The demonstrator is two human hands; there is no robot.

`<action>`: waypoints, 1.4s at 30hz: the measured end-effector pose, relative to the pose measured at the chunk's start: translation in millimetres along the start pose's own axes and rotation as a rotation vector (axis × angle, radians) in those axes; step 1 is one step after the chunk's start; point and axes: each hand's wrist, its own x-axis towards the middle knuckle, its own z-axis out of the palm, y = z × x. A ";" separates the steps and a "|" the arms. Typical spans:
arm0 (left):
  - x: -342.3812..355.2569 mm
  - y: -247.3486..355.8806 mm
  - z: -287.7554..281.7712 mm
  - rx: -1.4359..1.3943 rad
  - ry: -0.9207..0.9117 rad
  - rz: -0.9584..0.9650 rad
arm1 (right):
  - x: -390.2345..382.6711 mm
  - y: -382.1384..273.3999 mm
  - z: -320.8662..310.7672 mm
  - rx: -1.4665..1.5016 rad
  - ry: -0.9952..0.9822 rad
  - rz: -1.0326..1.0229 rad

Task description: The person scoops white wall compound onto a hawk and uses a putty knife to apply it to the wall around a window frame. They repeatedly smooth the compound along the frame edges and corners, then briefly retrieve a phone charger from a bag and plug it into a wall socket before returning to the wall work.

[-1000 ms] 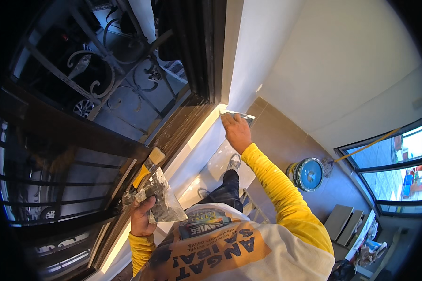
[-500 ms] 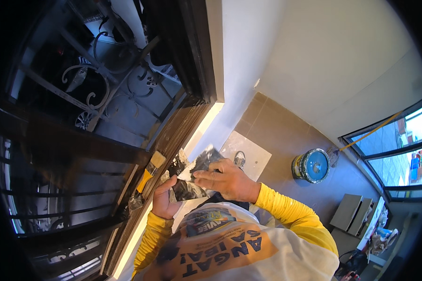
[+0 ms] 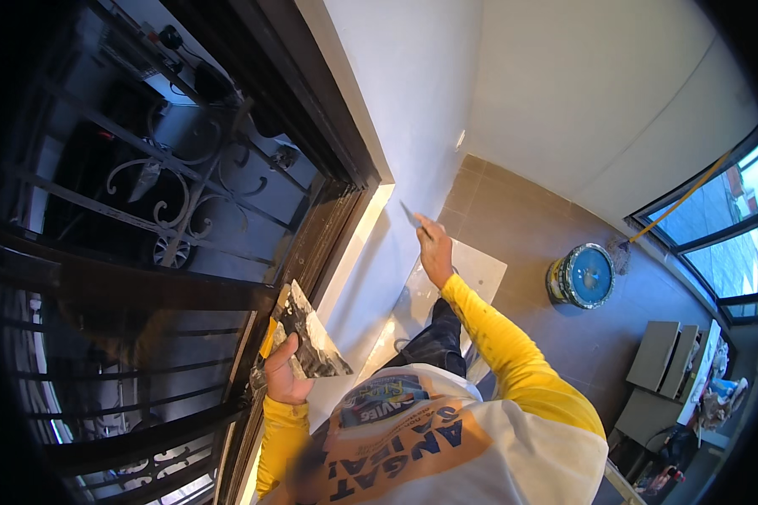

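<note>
My left hand grips a flat scraper blade smeared with white and dark filler, held beside the brown window sill. My right hand is stretched forward with a putty knife in its fingers. The knife's thin blade is seen nearly edge-on by the white wall; whether it touches the wall I cannot tell. Partly behind the filler-covered blade, a brush with a yellow handle lies on the sill.
Dark window frames and a scrolled metal grille stand at the left. A bucket with a blue top sits on the tiled floor, right of a pale board. Grey drawers and a window line the right side.
My right hand has moved the putty knife off the filler-covered blade, forward to the wall. My left hand stays near the sill, its blade now tilted and in fuller view.
</note>
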 end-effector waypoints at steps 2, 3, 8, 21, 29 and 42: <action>-7.0 3.5 -1.6 -0.004 0.006 -0.001 | 18.9 22.5 18.0 0.048 0.127 0.015; -10.9 4.6 -2.8 -0.007 0.019 0.004 | 26.6 29.5 26.5 0.089 0.169 0.024; -27.3 6.2 -14.3 -0.022 0.063 0.079 | 35.0 45.2 55.1 0.264 0.224 0.126; -53.7 16.1 -41.6 -0.049 0.095 0.172 | 14.4 68.6 50.4 0.129 0.205 0.054; -77.5 20.8 -114.4 -0.128 -0.019 0.269 | -7.6 74.4 55.2 0.114 -0.105 -0.008; -152.1 -114.1 -260.7 -0.583 0.235 0.416 | -78.6 9.4 13.1 0.583 -0.784 0.587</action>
